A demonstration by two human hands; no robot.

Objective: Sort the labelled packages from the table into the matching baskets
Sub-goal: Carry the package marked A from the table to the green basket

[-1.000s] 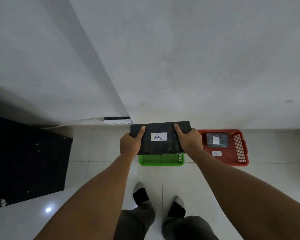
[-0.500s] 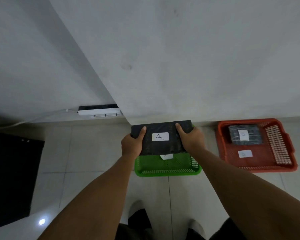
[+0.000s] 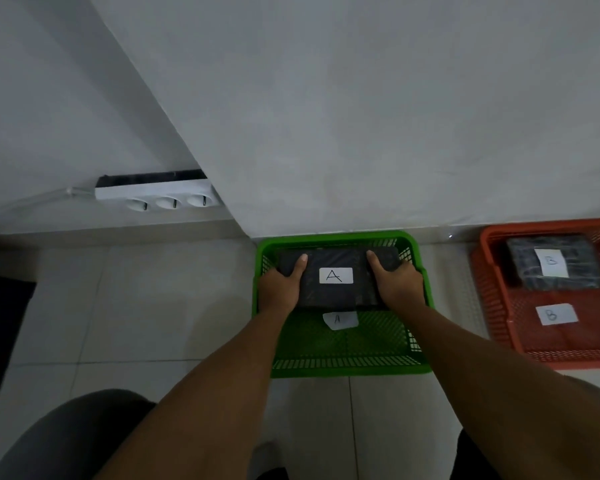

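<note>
A black wrapped package [image 3: 336,263] with a white label "A" sits low inside the green basket [image 3: 343,370], near its far end. My left hand [image 3: 281,289] grips the package's left end and my right hand [image 3: 397,284] grips its right end, thumbs on top. A white paper tag [image 3: 340,320] lies on the green basket's floor just in front of the package. To the right, the red basket [image 3: 499,313] holds a black package [image 3: 523,268] labelled "B" and a white "B" tag [image 3: 555,314].
Both baskets stand on the pale tiled floor against a white wall. A white power strip [image 3: 160,197] with three sockets lies at the wall base to the left. A dark object [image 3: 0,323] fills the left edge. My knees show at the bottom.
I have bent down and lowered the "A" package from above the green basket down into it. Both baskets now look much closer and larger.
</note>
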